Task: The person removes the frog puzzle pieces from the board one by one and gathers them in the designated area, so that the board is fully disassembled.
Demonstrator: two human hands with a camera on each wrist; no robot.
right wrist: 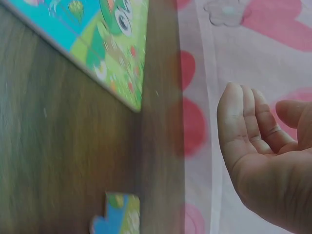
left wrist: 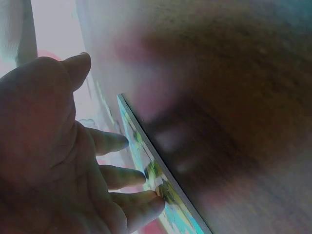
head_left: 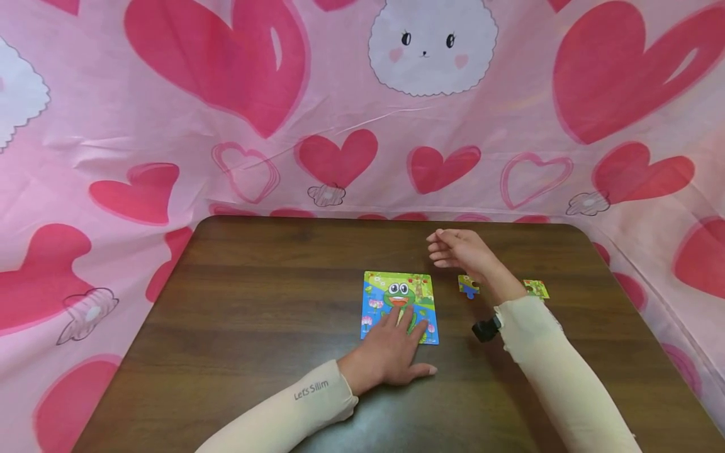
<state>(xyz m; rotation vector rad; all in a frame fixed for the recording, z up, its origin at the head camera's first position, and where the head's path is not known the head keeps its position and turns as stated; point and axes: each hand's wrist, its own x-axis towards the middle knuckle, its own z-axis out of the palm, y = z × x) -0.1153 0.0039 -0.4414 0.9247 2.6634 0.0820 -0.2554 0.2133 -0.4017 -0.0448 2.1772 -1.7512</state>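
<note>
A square frog jigsaw puzzle [head_left: 398,288] with a blue and green background lies on the wooden table. My left hand [head_left: 387,355] rests with spread fingers on its lower part, covering some of the frog's body. In the left wrist view the fingertips [left wrist: 138,178] touch the puzzle's face near its edge. My right hand [head_left: 461,250] is raised over the table beyond the puzzle's right side, its fingers loosely bent and holding nothing. Just below it lies a loose puzzle piece [head_left: 468,286], also visible in the right wrist view.
Another loose puzzle piece [head_left: 538,289] lies farther right, partly hidden behind the right forearm. The brown wooden table [head_left: 255,314] has rounded far corners. Behind it hangs a pink cloth [head_left: 351,107] printed with hearts. A small black device [head_left: 486,328] is strapped at the right wrist.
</note>
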